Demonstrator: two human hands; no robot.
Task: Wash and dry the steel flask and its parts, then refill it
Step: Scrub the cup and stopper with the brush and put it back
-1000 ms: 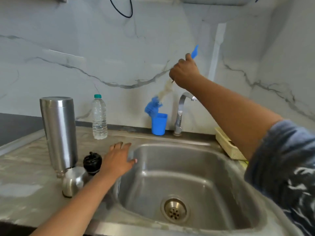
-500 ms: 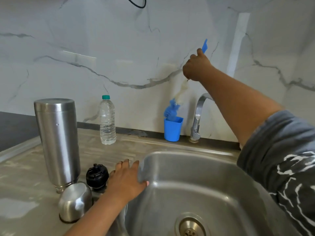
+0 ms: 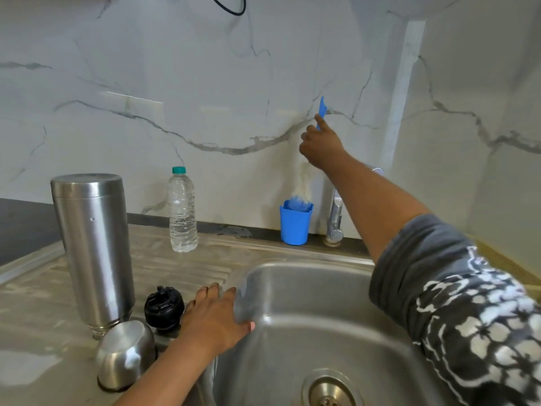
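Our right hand (image 3: 320, 145) was raised in front of the marble wall (image 3: 146, 83), fingers curled tight around the handle of the bottle brush (image 3: 322, 108), with the forefinger lying up along its blue end. The pale, blurred bristles hung below the fist, and the brush's lower tip sat inside the blue cup (image 3: 295, 224), which stood at the back of the counter just beside the tap (image 3: 335, 221). Our left hand (image 3: 216, 315) lay flat on the left rim of the sink (image 3: 307, 303), fingers straight and close together, holding nothing, the thumb reaching down the basin wall. The steel flask (image 3: 93, 250) stood on the draining board (image 3: 175, 268) to the left, narrow end down. In front of it the steel cap (image 3: 126, 354) rested with its rounded top up, and the black stopper (image 3: 164, 307) sat between the flask and our left hand, close to the fingers; we could not tell if they touched. A clear water bottle (image 3: 182, 212) with a green top stood upright near the wall, between the flask and the blue cup. The drain (image 3: 329, 391) showed at the bottom of the basin.
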